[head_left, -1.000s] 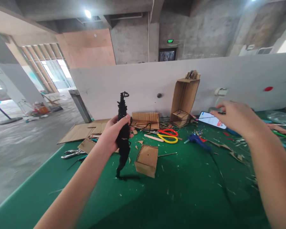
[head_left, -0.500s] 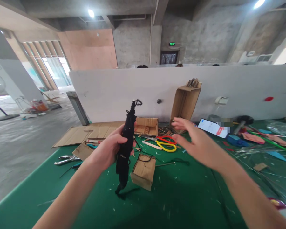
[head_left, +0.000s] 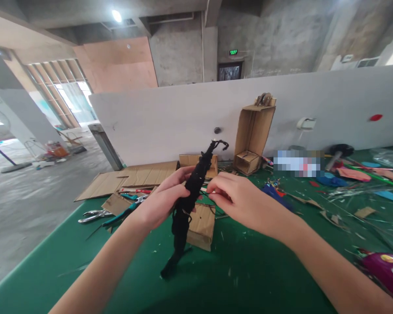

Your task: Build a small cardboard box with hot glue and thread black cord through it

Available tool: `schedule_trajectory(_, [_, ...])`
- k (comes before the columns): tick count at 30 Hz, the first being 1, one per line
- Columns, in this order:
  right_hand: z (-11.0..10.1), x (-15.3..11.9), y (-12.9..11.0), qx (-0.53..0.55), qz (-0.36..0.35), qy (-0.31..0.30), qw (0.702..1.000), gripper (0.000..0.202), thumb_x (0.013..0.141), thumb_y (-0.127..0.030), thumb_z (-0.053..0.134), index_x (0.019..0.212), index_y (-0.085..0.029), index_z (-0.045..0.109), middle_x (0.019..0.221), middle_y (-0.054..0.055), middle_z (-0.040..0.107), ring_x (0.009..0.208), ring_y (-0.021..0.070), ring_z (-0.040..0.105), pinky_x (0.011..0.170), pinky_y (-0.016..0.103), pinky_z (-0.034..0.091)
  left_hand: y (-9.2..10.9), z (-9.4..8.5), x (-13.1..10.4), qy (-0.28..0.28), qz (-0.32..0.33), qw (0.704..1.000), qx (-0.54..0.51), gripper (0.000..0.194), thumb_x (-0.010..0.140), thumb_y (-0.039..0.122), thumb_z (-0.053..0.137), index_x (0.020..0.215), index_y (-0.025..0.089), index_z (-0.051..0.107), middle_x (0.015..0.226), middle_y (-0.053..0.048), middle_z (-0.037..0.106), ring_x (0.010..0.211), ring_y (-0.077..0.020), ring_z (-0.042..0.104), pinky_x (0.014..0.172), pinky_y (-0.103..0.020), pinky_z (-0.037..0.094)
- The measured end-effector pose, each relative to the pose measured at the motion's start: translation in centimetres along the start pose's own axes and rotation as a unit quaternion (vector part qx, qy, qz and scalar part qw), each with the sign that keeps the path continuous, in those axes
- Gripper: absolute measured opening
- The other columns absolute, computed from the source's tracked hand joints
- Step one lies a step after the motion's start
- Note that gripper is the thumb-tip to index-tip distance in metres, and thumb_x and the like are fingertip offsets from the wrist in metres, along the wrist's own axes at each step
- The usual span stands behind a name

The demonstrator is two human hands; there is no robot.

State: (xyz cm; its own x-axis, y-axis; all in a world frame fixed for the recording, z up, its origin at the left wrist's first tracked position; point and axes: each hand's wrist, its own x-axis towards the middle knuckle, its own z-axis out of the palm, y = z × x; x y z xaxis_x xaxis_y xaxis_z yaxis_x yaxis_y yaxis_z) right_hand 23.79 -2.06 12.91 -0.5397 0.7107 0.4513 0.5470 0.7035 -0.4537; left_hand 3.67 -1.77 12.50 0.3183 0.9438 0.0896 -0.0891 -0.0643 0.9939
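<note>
My left hand (head_left: pixel 165 196) is wrapped round a long bundle wound in black yarn (head_left: pixel 192 187), held tilted with its looped top leaning right. A frayed tail hangs from its lower end. My right hand (head_left: pixel 234 198) is closed in a pinch just right of the bundle, on a thin black yarn strand (head_left: pixel 204 193) that runs to it. A small cardboard box (head_left: pixel 201 224) sits on the green table behind the bundle, partly covered by it.
Pliers with teal handles (head_left: pixel 124 213) and silver pliers (head_left: pixel 93 215) lie at the left by flat cardboard (head_left: pixel 140 176). A tall open cardboard box (head_left: pixel 254 135) stands against the white partition (head_left: pixel 163 117). Coloured scraps (head_left: pixel 350 173) and a purple object (head_left: pixel 384 268) are on the right.
My right hand has come left from open to pinching the yarn strand beside the bundle. The bundle has shifted right and tilts further right. The view has shifted slightly.
</note>
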Motion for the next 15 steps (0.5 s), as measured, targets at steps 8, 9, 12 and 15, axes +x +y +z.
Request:
schedule_trajectory(8, [-3.9,-1.2,1.1,0.017,0.042,-0.259,0.965,0.012,0.081,-0.027,0.054,0.083,-0.025,0.066,0.07,-0.001,0.063,0.054,0.0127,0.051,0.047,0.025,0.035,0.6,-3.1,1.0,0.147,0.089,0.985,0.016,0.034,0.063,0.014,0.054,0.096,0.018,0.061,0.068,-0.001,0.06,0.055,-0.0129,0.056,0.049,-0.023,0.047])
schedule_trajectory(9, [-4.5,-1.4,1.3,0.01,0.044,-0.281,0.959,0.012,0.081,-0.029,0.054,0.08,-0.025,0.066,0.069,-0.001,0.063,0.055,0.0132,0.052,0.048,0.025,0.036,0.7,-3.6,1.3,0.176,0.101,0.979,0.007,0.033,0.062,0.014,0.054,0.093,0.018,0.06,0.067,0.0,0.06,0.054,-0.0129,0.056,0.048,-0.023,0.047])
schedule_trajectory(12, [-5.9,-1.8,3.0,-0.032,0.077,-0.276,0.957,0.018,0.081,-0.036,0.054,0.079,-0.025,0.068,0.071,0.001,0.066,0.058,0.0158,0.057,0.047,0.026,0.038,0.8,-4.8,2.0,0.248,0.092,0.964,-0.032,0.027,0.059,0.012,0.051,0.085,0.017,0.056,0.064,-0.001,0.059,0.05,-0.0137,0.055,0.045,-0.023,0.044])
schedule_trajectory(15, [-6.7,-2.3,5.9,-0.086,0.182,-0.238,0.95,0.029,0.075,-0.05,0.059,0.075,-0.024,0.071,0.063,0.002,0.067,0.049,0.0176,0.059,0.041,0.028,0.037,1.0,-5.7,2.3,0.287,0.062,0.953,-0.076,0.023,0.059,0.013,0.048,0.081,0.016,0.053,0.065,-0.003,0.06,0.049,-0.0153,0.056,0.043,-0.025,0.043])
